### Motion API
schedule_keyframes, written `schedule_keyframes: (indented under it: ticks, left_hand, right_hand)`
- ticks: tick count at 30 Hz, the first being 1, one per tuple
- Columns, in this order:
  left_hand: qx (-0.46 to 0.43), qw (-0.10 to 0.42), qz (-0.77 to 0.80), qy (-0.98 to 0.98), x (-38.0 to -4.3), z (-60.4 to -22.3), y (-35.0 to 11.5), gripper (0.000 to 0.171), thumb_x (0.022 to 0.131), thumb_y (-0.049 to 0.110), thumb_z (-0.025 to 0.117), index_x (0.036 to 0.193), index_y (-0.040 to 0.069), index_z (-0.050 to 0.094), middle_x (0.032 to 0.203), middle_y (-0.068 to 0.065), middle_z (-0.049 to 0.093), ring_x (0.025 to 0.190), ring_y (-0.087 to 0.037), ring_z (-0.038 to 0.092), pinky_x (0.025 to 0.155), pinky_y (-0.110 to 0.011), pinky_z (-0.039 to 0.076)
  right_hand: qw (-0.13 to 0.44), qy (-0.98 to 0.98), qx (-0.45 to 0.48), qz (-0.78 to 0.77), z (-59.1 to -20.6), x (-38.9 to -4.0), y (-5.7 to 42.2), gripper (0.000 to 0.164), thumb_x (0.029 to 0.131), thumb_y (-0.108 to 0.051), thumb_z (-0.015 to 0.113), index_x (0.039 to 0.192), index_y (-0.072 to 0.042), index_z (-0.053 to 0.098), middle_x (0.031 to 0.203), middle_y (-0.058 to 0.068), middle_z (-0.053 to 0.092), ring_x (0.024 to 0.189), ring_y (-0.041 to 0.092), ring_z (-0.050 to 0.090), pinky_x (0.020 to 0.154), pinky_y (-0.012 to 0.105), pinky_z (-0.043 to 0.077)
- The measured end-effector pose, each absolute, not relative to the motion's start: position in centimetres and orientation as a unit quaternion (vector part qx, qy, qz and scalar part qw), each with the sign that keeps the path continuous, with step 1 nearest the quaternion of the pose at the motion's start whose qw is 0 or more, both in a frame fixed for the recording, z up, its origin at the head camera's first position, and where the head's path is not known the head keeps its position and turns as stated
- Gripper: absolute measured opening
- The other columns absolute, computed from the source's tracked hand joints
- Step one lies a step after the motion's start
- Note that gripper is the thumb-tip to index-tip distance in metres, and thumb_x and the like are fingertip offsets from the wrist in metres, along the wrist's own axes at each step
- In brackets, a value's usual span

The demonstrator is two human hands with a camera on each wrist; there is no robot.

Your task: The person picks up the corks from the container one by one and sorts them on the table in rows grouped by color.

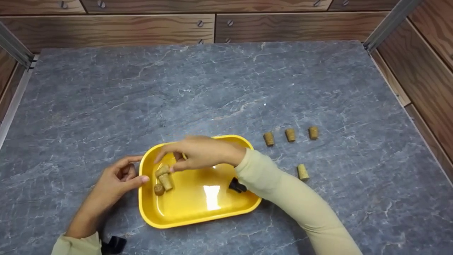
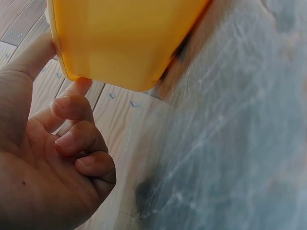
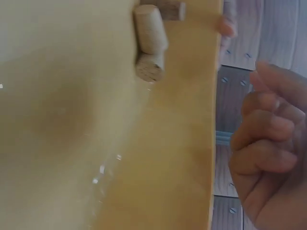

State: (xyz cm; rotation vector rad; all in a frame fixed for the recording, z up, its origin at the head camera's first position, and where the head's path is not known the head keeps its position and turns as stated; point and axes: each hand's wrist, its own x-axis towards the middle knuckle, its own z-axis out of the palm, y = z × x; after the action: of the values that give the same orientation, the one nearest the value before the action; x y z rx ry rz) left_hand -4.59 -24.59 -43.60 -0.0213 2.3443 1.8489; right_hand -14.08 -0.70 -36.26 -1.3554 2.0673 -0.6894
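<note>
Grey marbled stone covers the table (image 1: 226, 88), walled in by wood-grain panels. Nearest, the left hand (image 1: 115, 180) rests at the left rim of a yellow tray (image 1: 212, 209), thumb and forefinger touching its edge while the other fingers (image 2: 79, 139) curl loosely on nothing. Over the tray the right hand (image 1: 198, 154) is motion-blurred; whether its bent fingers (image 3: 261, 158) pinch the uppermost cork (image 1: 162, 170) or merely hover at it cannot be made out. Two more corks (image 1: 163, 184) lie touching in the tray's left end. Further right, a lone cork (image 1: 303, 172) sits on the stone, with three others (image 1: 290, 135) in a row beyond. A black wrist strap (image 1: 236, 185) is partly hidden by the sleeve.
</note>
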Motion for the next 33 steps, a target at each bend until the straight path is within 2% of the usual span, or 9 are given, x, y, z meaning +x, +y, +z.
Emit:
schedule_keyframes:
  ticks: [4,14,22,33]
  left_hand:
    - [-0.012,0.078,0.618,0.782,-4.6,-43.6,-24.6,0.04,0.081,-0.004,0.071,0.119,-0.001,0.061,0.064,0.005,0.04,0.057,-0.004,0.037,0.054,-0.019,0.035]
    - [-0.006,0.071,0.616,0.785,-4.6,-43.4,-24.4,0.039,0.079,-0.005,0.072,0.117,-0.003,0.061,0.064,0.006,0.04,0.056,-0.002,0.036,0.052,-0.019,0.033]
    - [-0.012,0.071,0.612,0.788,-4.6,-43.4,-24.5,0.04,0.079,-0.004,0.073,0.117,-0.002,0.061,0.064,0.006,0.04,0.056,-0.003,0.035,0.052,-0.019,0.032]
    - [-0.016,0.075,0.61,0.789,-4.6,-43.5,-24.5,0.041,0.079,-0.003,0.073,0.118,-0.001,0.061,0.064,0.005,0.04,0.057,-0.003,0.036,0.052,-0.019,0.033]
  right_hand:
    - [0.303,0.77,-0.525,-0.199,-36.8,-13.7,-1.6,0.036,0.096,-0.024,0.061,0.131,-0.021,0.056,0.085,0.001,0.062,0.07,0.01,0.052,0.063,0.018,0.04]
    - [0.3,0.795,-0.516,-0.109,-37.7,-12.7,-3.0,0.039,0.093,-0.036,0.063,0.131,-0.034,0.056,0.082,-0.007,0.057,0.069,0.005,0.048,0.06,0.02,0.038]
    - [0.3,0.79,-0.524,-0.105,-38.2,-12.5,-3.6,0.03,0.093,-0.036,0.063,0.123,-0.034,0.06,0.086,-0.011,0.06,0.07,0.005,0.051,0.062,0.022,0.041]
    - [0.292,0.795,-0.524,-0.094,-39.0,-11.9,-4.3,0.022,0.094,-0.033,0.062,0.116,-0.032,0.064,0.101,-0.016,0.066,0.082,0.002,0.057,0.073,0.022,0.046]
